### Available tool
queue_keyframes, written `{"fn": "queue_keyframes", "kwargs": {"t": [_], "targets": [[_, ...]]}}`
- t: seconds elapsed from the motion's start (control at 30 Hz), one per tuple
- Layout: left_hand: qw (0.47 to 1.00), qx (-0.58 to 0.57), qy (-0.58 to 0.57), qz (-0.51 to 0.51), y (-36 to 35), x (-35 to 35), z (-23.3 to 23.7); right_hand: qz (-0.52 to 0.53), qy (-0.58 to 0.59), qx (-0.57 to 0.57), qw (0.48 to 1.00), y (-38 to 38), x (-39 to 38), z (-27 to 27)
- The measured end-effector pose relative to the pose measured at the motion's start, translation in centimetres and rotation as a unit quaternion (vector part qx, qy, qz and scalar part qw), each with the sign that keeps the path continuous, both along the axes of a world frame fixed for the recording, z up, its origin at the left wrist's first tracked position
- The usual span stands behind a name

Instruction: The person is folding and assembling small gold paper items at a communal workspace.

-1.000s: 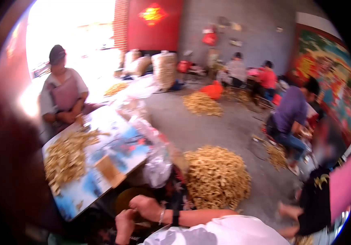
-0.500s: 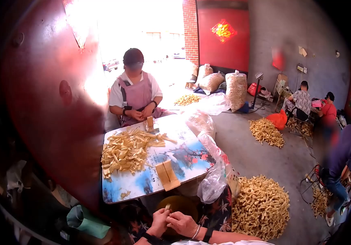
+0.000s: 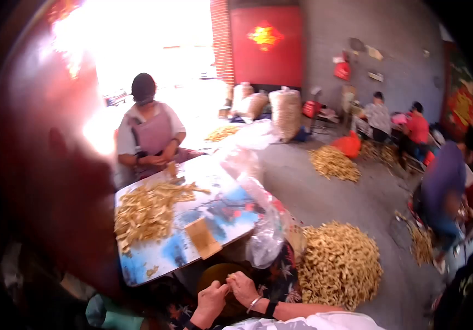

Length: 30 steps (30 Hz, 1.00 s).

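Note:
My left hand (image 3: 212, 300) and my right hand (image 3: 243, 288) meet over my lap, fingers pinched together at the tips. Whatever sits between them is too small and blurred to name. Just beneath and behind them is a round olive-yellow basin (image 3: 210, 275), partly covered by my hands. On the table (image 3: 159, 264) nearest me stands a wooden block (image 3: 203, 238) at the edge. A heap of pale yellow, dried-looking strips (image 3: 145, 214) lies on the table's left half.
Across the table a person in a pink apron (image 3: 154, 135) sits with hands together. Clear plastic bags (image 3: 264, 242) hang along the table's right side. A large pile of yellow twisted pieces (image 3: 339, 267) covers the floor at right. Several people work farther right; full sacks (image 3: 286, 114) stand behind.
The view has swung right, so the scene sits farther left. My hands remain together, with the right now raised slightly above the left; the pale bit that poked out above the left no longer shows clearly.

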<state>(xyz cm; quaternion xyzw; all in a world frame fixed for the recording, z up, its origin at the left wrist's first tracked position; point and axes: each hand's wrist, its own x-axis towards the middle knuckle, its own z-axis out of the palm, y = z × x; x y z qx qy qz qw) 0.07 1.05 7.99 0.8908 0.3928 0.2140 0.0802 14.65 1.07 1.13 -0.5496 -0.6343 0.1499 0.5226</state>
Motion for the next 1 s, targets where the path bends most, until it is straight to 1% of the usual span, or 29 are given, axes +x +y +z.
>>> {"fn": "queue_keyframes", "kwargs": {"t": [0.03,0.07,0.1,0.13,0.17,0.2,0.23,0.27,0.3,0.37,0.4,0.47,0.53,0.57,0.6,0.63,0.7,0.8,0.9,0.97,1.0], "targets": [[0.999,0.027,-0.013,-0.019,0.0,0.0,0.4,-0.021,-0.001,0.053,0.998,0.5,0.2,-1.5],[0.997,0.029,-0.065,-0.037,0.1,0.1,0.3,0.011,-0.005,-0.014,1.0,0.8,0.3,-2.9],[0.993,0.03,-0.106,-0.033,-0.2,0.5,1.0,0.039,-0.001,-0.082,0.996,1.4,0.3,-3.7],[0.992,0.036,-0.121,-0.007,0.0,0.5,0.3,0.083,0.358,-0.296,0.882,0.0,-1.1,0.5],[0.987,0.06,-0.149,0.0,-0.1,0.6,0.2,0.154,0.328,-0.344,0.866,0.1,-0.4,0.7],[0.981,0.085,-0.17,-0.026,0.1,0.9,0.7,0.254,0.312,-0.314,0.86,0.9,-0.4,-1.4],[0.98,0.091,-0.17,-0.058,0.2,1.1,0.9,0.269,0.303,-0.296,0.865,0.5,-0.6,-0.7],[0.981,0.049,-0.173,-0.078,1.1,0.3,-0.5,0.283,0.299,-0.351,0.841,0.9,-0.6,-0.5],[0.98,0.01,-0.175,-0.094,1.9,-0.1,-1.7,0.314,0.267,-0.287,0.865,1.9,-0.7,-2.3],[0.972,-0.015,-0.217,-0.092,0.0,0.6,1.6,0.267,0.344,-0.295,0.85,2.9,-1.6,-4.3],[0.972,-0.029,-0.214,-0.093,0.0,0.4,1.5,0.26,0.366,-0.315,0.836,3.7,-1.8,-5.0],[0.971,-0.009,-0.227,-0.071,-0.2,0.9,1.3,0.253,0.412,-0.352,0.801,4.8,-1.8,-6.0],[0.971,0.007,-0.236,-0.047,-0.3,1.4,1.1,0.138,0.345,-0.284,0.884,3.3,-1.2,-3.2],[0.971,0.007,-0.234,-0.041,-0.4,1.6,0.9,0.08,0.307,-0.248,0.915,2.7,-1.0,-2.1],[0.973,0.001,-0.23,-0.029,-0.1,2.0,1.0,0.085,0.307,-0.199,0.927,3.1,-0.6,-2.4],[0.975,-0.007,-0.221,-0.018,-0.1,2.2,1.0,0.086,0.258,-0.17,0.947,2.6,-0.2,-2.2],[0.978,-0.028,-0.207,-0.003,0.1,2.2,1.1,0.09,0.161,-0.113,0.976,0.6,0.6,0.6],[0.981,-0.059,-0.183,0.021,0.4,2.1,1.2,0.095,0.045,-0.082,0.991,1.7,1.4,-0.5],[0.978,-0.081,-0.192,0.028,-0.2,2.3,1.4,0.033,-0.01,-0.073,0.997,2.0,0.5,-1.4],[0.971,-0.093,-0.217,0.023,-0.9,2.4,1.3,-0.002,0.026,-0.101,0.995,2.1,0.2,-1.5],[0.974,-0.089,-0.206,0.03,-1.0,2.3,0.8,-0.02,0.043,-0.115,0.992,2.1,0.0,-1.4]]}}
